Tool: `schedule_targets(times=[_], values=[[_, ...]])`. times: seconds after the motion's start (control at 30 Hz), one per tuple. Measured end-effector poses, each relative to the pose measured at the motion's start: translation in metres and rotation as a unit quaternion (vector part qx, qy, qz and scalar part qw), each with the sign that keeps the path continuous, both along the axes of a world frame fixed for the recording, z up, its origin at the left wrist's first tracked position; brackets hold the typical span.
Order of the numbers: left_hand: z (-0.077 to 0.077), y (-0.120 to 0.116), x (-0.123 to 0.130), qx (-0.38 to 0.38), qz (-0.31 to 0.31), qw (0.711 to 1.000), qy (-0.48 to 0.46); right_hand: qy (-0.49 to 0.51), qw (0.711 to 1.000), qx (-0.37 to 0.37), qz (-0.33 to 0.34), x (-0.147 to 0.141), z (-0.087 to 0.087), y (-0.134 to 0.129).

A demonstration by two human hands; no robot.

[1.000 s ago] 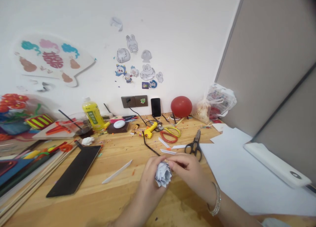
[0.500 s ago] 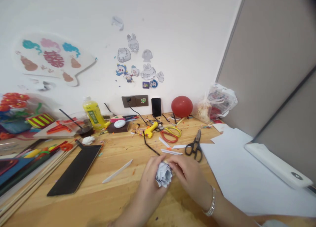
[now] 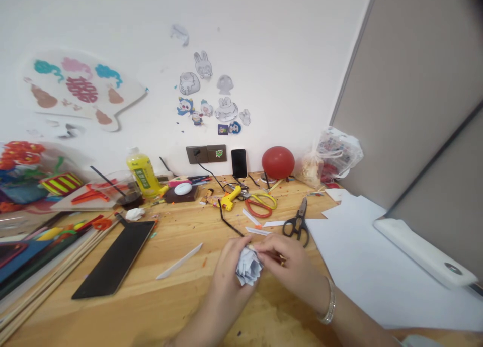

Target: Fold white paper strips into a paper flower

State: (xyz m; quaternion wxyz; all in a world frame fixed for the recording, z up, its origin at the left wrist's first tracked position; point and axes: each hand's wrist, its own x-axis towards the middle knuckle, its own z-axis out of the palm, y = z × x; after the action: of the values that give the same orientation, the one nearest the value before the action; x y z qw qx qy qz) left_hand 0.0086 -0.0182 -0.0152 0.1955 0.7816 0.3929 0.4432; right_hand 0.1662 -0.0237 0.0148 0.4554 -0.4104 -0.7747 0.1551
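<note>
A white paper flower (image 3: 249,267) with layered, jagged petals is held above the wooden table, low in the middle. My left hand (image 3: 229,274) wraps round it from the left, thumb below and fingers behind. The fingertips of my right hand (image 3: 284,256) pinch its upper right edge; exactly what they hold there is too small to make out. A bracelet circles the right wrist. Just beyond the hands lie white paper strips (image 3: 257,231) and black-handled scissors (image 3: 298,225). One more paper strip (image 3: 179,261) rests to the left of my left hand.
White paper sheets (image 3: 362,256) cover the right side. Further back are red and yellow scissors (image 3: 261,209), a yellow glue gun (image 3: 230,198), a phone (image 3: 239,164), a red balloon (image 3: 278,162) and a yellow bottle (image 3: 143,173). A black board (image 3: 113,261) and wooden sticks (image 3: 56,281) lie left.
My right hand has shifted slightly, its fingers bending more at the flower's upper edge, and its wrist has moved a little right. The flower has turned or tipped slightly left.
</note>
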Motion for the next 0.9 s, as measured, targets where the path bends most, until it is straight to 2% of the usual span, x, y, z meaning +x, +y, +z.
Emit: schedule_targets(times=[0.07, 0.17, 0.4, 0.67, 0.8, 0.9], values=[[0.0002, -0.0004, -0.0001, 0.000, -0.012, 1.000, 0.005, 0.018, 0.999, -0.033, -0.024, -0.0008, 0.0001, 0.0000], [-0.0001, -0.0011, 0.0001, 0.002, -0.021, 1.000, 0.008, 0.025, 0.998, -0.045, -0.045, -0.0018, -0.0001, -0.0005], [-0.0019, -0.0001, 0.0017, 0.001, -0.021, 1.000, 0.011, -0.058, 0.997, 0.009, -0.057, -0.0020, -0.0036, -0.0020], [-0.0008, -0.0017, 0.0012, 0.003, -0.017, 1.000, 0.019, -0.114, 0.985, 0.077, -0.104, -0.0076, -0.0060, -0.0041], [0.0021, -0.0039, 0.0019, 0.009, -0.015, 1.000, 0.018, -0.089, 0.988, 0.070, -0.109, -0.0083, -0.0054, -0.0063], [0.0050, -0.0049, 0.0033, 0.010, -0.012, 1.000, 0.017, -0.008, 0.992, 0.045, -0.117, -0.0051, -0.0008, -0.0083]])
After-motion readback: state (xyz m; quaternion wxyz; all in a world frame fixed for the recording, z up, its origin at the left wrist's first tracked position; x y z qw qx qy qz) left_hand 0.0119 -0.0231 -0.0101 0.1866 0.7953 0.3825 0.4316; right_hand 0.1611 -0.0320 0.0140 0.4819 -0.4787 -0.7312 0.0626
